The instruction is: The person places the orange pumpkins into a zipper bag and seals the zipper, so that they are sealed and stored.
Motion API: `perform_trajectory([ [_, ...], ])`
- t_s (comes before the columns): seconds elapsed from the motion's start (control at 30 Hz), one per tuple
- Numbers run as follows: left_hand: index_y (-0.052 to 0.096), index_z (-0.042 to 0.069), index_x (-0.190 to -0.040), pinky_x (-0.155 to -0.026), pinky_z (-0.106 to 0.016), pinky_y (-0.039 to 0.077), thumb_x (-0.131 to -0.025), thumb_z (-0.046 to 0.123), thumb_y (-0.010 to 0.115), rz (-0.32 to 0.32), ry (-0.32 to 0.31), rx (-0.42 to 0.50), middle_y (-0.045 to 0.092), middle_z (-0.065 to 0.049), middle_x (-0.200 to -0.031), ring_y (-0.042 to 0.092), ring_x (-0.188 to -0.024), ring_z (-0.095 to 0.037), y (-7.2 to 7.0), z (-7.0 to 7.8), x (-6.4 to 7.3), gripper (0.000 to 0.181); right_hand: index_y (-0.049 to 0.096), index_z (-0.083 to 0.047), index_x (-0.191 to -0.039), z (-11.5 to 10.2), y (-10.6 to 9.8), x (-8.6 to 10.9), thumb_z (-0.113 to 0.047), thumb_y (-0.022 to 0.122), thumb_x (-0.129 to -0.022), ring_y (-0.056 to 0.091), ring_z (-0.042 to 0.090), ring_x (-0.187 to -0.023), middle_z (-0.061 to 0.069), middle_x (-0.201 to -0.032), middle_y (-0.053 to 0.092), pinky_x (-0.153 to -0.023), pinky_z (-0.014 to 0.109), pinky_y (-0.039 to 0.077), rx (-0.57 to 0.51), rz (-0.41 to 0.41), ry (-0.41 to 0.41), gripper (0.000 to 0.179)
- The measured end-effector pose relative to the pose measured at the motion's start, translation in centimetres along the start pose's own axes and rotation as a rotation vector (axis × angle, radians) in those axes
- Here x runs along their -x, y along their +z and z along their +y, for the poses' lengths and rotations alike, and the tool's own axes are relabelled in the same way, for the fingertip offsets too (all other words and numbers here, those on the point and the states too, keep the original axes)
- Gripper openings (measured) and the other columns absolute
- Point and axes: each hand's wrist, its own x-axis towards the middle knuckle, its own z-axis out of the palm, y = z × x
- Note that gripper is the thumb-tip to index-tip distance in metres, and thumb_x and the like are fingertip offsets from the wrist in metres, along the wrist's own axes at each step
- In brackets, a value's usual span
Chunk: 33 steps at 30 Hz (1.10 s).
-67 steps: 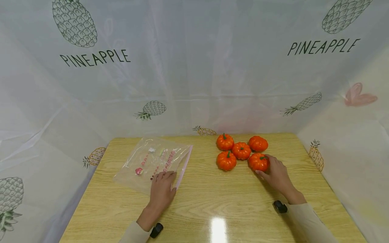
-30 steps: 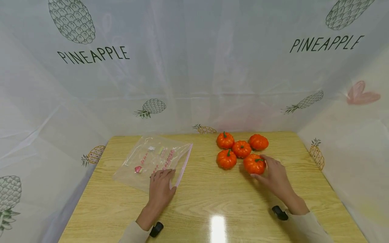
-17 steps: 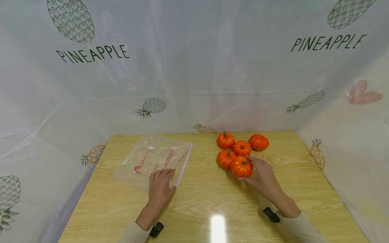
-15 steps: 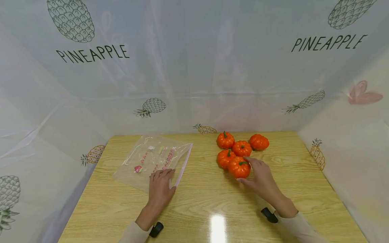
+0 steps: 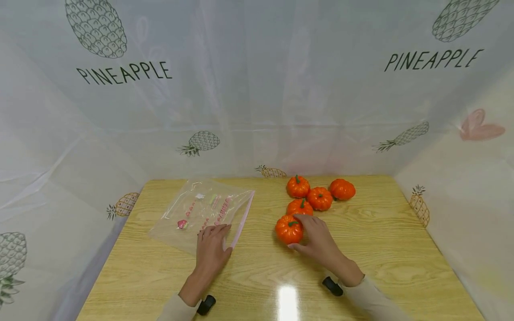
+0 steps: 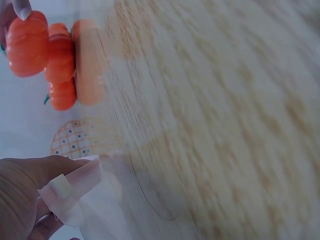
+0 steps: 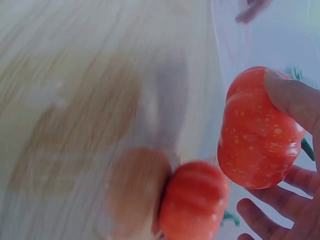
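My right hand (image 5: 321,243) grips a small orange toy pumpkin (image 5: 286,232) with a green stem. In the right wrist view the held pumpkin (image 7: 260,135) hangs above the tabletop between thumb and fingers. My left hand (image 5: 213,252) is at the near right corner of a clear zip bag (image 5: 210,203) with pink and red print, lying flat. Seen from the left wrist, the thumb and fingers pinch the bag's pink zip edge (image 6: 80,182) by its white slider (image 6: 61,186).
Several more pumpkins stand grouped at the back right; one pumpkin (image 5: 299,206) is partly hidden behind the held one. Farthest right, another pumpkin (image 5: 342,189) lies tipped over. A pineapple-print sheet (image 5: 265,98) encloses the wooden table (image 5: 381,240) at the back and sides.
My right hand has carried the pumpkin left and nearer to me, from the right of the group to its front left. My left hand and the bag have stayed in place.
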Motion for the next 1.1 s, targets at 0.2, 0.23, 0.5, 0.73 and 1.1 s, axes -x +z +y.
perform_trajectory([
  [0.2,0.076,0.004,-0.127,-0.101,-0.058,0.044,-0.066,0.004,0.097,-0.007,0.004,-0.009,0.074,-0.01,-0.124,0.061,-0.113,-0.034,-0.1,0.0,0.1,0.065,0.056,0.001,-0.144,-1.2,1.6,-0.5,-0.027,0.096,-0.077,0.055,0.042,-0.129,0.017,-0.139,0.064,-0.111,0.062,0.04,-0.018,-0.057,-0.015,0.083],
  [0.23,0.076,0.005,-0.127,-0.101,-0.057,0.044,-0.066,0.004,0.097,-0.003,0.005,-0.012,0.074,-0.01,-0.124,0.061,-0.113,-0.035,-0.1,0.0,0.1,0.065,0.056,0.001,-0.144,-1.4,1.8,-0.6,-0.028,0.096,-0.077,0.055,0.042,-0.129,0.017,-0.14,0.064,-0.112,0.061,0.04,-0.021,-0.066,-0.017,0.083],
  [0.5,0.076,0.004,-0.127,-0.1,-0.057,0.044,-0.065,0.006,0.098,0.003,0.003,-0.017,0.074,-0.01,-0.124,0.061,-0.113,-0.035,-0.1,0.0,0.2,0.065,0.056,0.0,-0.144,-2.7,3.6,-1.2,-0.03,0.095,-0.078,0.055,0.041,-0.13,0.015,-0.139,0.064,-0.113,0.06,0.039,-0.043,-0.104,-0.043,0.082],
  [0.73,0.076,0.003,-0.126,-0.101,-0.058,0.043,-0.065,0.004,0.098,-0.002,0.002,0.003,0.074,-0.011,-0.123,0.061,-0.113,-0.035,-0.3,0.1,0.4,0.065,0.056,-0.003,-0.144,-3.4,5.1,-2.0,-0.032,0.094,-0.079,0.056,0.037,-0.129,0.013,-0.139,0.065,-0.113,0.059,0.039,-0.058,-0.107,-0.062,0.081],
  [1.1,0.077,0.005,-0.126,-0.101,-0.059,0.04,-0.063,0.006,0.099,0.016,0.007,0.012,0.074,-0.011,-0.123,0.061,-0.112,-0.035,0.0,-0.1,0.5,0.066,0.055,-0.003,-0.146,-4.1,6.4,-3.3,-0.033,0.092,-0.082,0.056,0.037,-0.128,0.014,-0.14,0.063,-0.114,0.057,0.039,-0.07,-0.118,-0.061,0.08],
])
